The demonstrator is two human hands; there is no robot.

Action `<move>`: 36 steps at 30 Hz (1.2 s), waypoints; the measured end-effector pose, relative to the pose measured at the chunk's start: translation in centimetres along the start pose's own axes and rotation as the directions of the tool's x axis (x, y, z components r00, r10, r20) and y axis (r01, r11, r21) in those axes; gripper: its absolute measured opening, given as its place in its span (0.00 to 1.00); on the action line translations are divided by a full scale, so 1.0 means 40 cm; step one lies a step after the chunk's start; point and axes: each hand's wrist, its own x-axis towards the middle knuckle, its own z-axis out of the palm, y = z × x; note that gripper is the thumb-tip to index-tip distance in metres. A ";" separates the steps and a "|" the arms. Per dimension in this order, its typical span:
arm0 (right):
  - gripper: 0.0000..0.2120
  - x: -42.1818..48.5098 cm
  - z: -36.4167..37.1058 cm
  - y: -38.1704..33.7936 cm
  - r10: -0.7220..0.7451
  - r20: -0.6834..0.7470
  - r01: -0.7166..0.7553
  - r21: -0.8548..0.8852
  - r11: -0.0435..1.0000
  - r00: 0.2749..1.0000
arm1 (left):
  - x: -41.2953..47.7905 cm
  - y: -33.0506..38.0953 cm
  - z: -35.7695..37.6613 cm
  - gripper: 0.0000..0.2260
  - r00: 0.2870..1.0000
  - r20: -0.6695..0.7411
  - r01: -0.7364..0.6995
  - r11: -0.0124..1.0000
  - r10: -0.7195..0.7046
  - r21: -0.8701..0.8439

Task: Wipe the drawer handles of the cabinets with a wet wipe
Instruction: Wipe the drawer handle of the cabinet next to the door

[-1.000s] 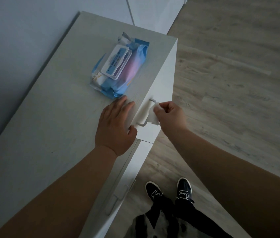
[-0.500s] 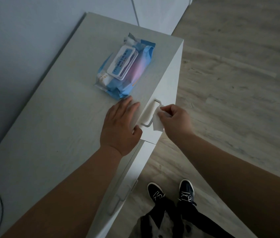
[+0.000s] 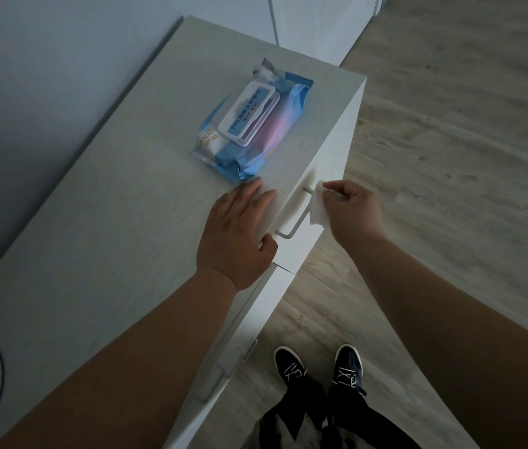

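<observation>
white cabinet stands on grey plank floor

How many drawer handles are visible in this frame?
2. One handle is at the wipe in the right hand; the second handle is nearer, beside the shoes. More may be hidden.

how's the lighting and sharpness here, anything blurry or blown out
Head view: dim, bluish, underexposed, no glare; the wipe is bright, not blown out; the left hand looks slightly motion-smeared toward its tips; the lower handle is soft and shadowed.
</observation>
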 end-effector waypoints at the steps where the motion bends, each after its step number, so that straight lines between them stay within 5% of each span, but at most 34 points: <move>1: 0.07 0.008 0.005 -0.012 -0.014 0.009 0.014 0.005 1.000 1.000 | -0.001 -0.001 0.001 0.32 1.000 0.005 0.002 1.000 -0.002 0.005; 19: 0.07 0.012 -0.004 0.019 -0.180 0.100 0.197 -0.199 0.960 0.979 | -0.004 0.000 -0.003 0.32 0.999 0.029 0.015 1.000 -0.015 -0.007; 36: 0.05 0.022 0.020 -0.021 -0.167 0.080 0.179 -0.180 0.967 0.983 | -0.005 0.004 -0.005 0.32 0.999 0.024 0.024 0.999 -0.023 -0.026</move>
